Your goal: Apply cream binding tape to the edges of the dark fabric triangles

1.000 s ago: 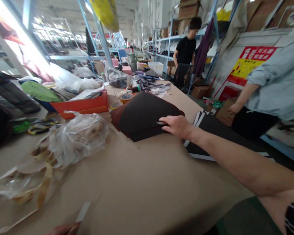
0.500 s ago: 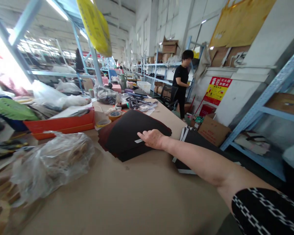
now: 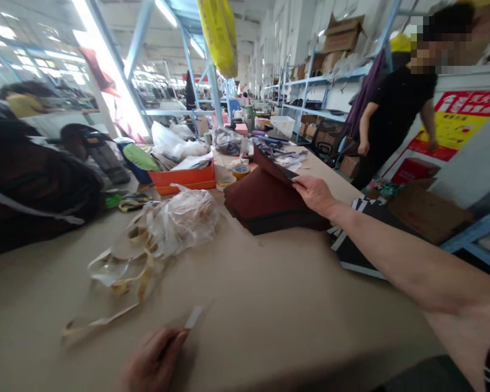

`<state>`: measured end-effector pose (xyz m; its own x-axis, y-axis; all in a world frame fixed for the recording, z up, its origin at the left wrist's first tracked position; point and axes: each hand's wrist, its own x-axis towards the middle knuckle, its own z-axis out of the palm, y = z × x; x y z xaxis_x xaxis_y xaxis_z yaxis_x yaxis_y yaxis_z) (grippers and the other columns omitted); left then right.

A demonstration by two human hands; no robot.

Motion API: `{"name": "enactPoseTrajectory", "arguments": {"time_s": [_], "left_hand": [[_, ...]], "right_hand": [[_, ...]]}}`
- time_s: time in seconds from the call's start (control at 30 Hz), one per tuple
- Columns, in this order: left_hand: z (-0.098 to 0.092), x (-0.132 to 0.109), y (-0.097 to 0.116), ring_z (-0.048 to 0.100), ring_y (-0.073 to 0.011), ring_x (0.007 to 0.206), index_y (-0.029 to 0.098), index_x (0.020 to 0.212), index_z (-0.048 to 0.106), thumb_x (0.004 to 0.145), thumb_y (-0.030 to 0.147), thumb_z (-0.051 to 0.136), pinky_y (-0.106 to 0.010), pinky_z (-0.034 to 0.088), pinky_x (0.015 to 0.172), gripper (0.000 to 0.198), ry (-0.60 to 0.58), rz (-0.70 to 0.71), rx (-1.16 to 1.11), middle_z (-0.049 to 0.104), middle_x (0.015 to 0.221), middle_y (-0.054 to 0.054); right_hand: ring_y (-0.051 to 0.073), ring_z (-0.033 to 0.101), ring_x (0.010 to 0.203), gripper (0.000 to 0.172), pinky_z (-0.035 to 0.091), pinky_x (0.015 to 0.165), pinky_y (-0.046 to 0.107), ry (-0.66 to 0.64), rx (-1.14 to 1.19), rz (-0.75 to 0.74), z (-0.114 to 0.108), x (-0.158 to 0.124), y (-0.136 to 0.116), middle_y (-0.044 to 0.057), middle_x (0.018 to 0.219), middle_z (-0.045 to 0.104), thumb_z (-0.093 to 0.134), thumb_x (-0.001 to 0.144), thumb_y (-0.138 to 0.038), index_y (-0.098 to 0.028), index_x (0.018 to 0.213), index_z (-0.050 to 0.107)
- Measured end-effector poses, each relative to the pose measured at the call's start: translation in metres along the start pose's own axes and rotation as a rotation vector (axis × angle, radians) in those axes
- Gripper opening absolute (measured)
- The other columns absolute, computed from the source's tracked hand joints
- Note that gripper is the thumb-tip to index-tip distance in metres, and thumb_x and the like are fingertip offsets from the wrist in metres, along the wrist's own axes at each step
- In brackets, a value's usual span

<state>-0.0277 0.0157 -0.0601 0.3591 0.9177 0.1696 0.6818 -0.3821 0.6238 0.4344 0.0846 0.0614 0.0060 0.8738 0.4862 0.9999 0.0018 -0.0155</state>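
My right hand (image 3: 316,196) pinches the edge of a dark sheet (image 3: 274,167), which is lifted and bent above a pile of similar sheets (image 3: 263,198) with reddish-brown faces and dark edges. At the near side of the table, my left hand (image 3: 157,354) is closed on a short white strip (image 3: 193,317) that sticks out past its fingertips. Under my right forearm lie black pieces (image 3: 357,256) with white strips along their edges; the arm covers part of them.
A crumpled plastic bag (image 3: 188,218) and loose tan tape (image 3: 142,272) lie left of the sheets. Behind are an orange box (image 3: 183,179) and a tape roll (image 3: 240,172). A dark bag (image 3: 32,190) sits far left. A person (image 3: 400,109) in black stands beyond the table's right edge.
My right hand, earlier at a white strip on the dark sheet, now lifts a sheet edge, showing reddish-brown. My left hand has come into view with a white strip. The person appears nearer.
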Motion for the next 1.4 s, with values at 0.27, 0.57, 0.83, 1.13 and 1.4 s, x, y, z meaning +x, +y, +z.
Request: {"name": "enactPoseTrajectory", "arguments": {"time_s": [0.27, 0.57, 0.83, 1.13, 1.4], "left_hand": [[-0.037, 0.004, 0.065, 0.056, -0.0136, 0.065, 0.018, 0.071, 0.058, 0.079, 0.047, 0.055, -0.021, 0.044, 0.061, 0.030, -0.225, -0.283, -0.361, 0.064, 0.068, -0.001], [0.000, -0.007, 0.117, 0.036, -0.0087, 0.046, 0.018, 0.072, 0.055, 0.081, 0.043, 0.046, -0.022, 0.029, 0.048, 0.028, -0.575, -0.371, -0.440, 0.041, 0.049, 0.007], [0.032, -0.004, 0.150, 0.040, -0.0107, 0.053, 0.018, 0.061, 0.054, 0.084, 0.037, 0.045, -0.024, 0.029, 0.052, 0.031, -0.609, -0.230, -0.219, 0.047, 0.053, 0.004], [0.050, -0.005, 0.149, 0.043, -0.0114, 0.054, 0.019, 0.062, 0.054, 0.083, 0.039, 0.044, -0.024, 0.029, 0.053, 0.031, -0.638, -0.162, -0.177, 0.047, 0.053, 0.004], [0.056, -0.001, 0.139, 0.045, -0.0131, 0.053, 0.021, 0.059, 0.051, 0.078, 0.056, 0.043, -0.023, 0.033, 0.051, 0.041, -0.743, -0.188, -0.131, 0.048, 0.054, 0.002]], "right_hand": [[0.016, 0.054, 0.068, 0.021, 0.034, 0.059, 0.028, -0.241, -0.020, -0.591, -0.025, -0.125, -0.074, 0.004, 0.075, 0.058, 0.048, 0.089, -0.017, -0.021, 0.098, 0.067], [0.016, 0.059, 0.076, 0.034, 0.042, 0.065, 0.027, -0.539, 0.477, -0.190, 0.007, -0.224, -0.105, 0.006, 0.090, 0.063, 0.056, 0.086, -0.031, -0.019, 0.117, 0.061], [0.010, 0.049, 0.061, 0.026, 0.040, 0.059, 0.023, -0.760, 1.289, 0.566, -0.026, -0.203, -0.121, 0.000, 0.075, 0.059, 0.065, 0.074, -0.035, -0.017, 0.092, 0.066], [0.006, 0.038, 0.056, 0.011, 0.031, 0.054, 0.020, -0.795, 1.379, 0.535, -0.022, -0.206, -0.136, -0.005, 0.061, 0.045, 0.058, 0.077, -0.023, -0.016, 0.071, 0.053], [0.006, 0.029, 0.052, 0.009, 0.025, 0.050, 0.020, -0.591, 1.300, 0.646, -0.022, -0.218, -0.084, -0.006, 0.060, 0.038, 0.054, 0.073, -0.023, -0.017, 0.070, 0.047]]}}
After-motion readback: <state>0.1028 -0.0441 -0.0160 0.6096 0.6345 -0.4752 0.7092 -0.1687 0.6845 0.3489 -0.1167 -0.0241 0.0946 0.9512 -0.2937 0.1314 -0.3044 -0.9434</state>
